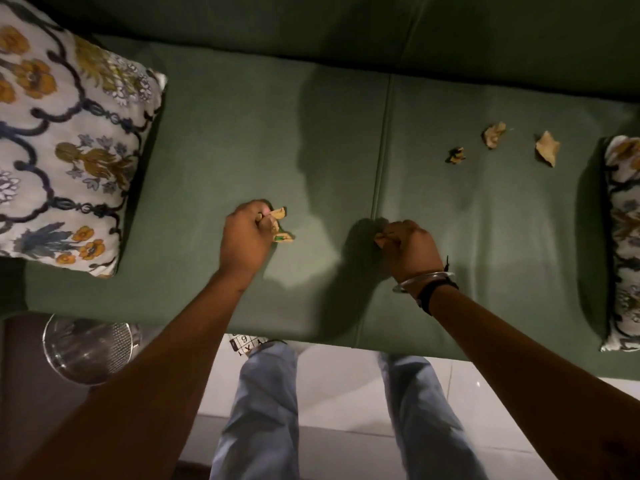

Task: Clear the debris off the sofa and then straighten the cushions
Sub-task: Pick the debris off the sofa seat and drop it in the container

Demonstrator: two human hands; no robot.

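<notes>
A green sofa seat [214, 140] fills the view. My left hand [244, 239] is closed around several tan crumpled scraps [278, 216], with one more scrap [284, 238] touching the seat by its fingers. My right hand [410, 249] pinches a small tan scrap [380, 238] near the seam between the seat cushions. Three loose crumpled scraps lie further right on the seat: a dark one [457, 155], a pale one [493, 133] and a larger one [547, 148]. A floral cushion [65, 147] lies at the left end, another floral cushion [625, 237] at the right end.
A round glass-topped side table [86, 348] stands by the sofa's front left corner. My legs in light trousers [263, 410] stand on pale floor tiles [339, 386]. A printed paper [244, 344] lies on the floor by my left foot.
</notes>
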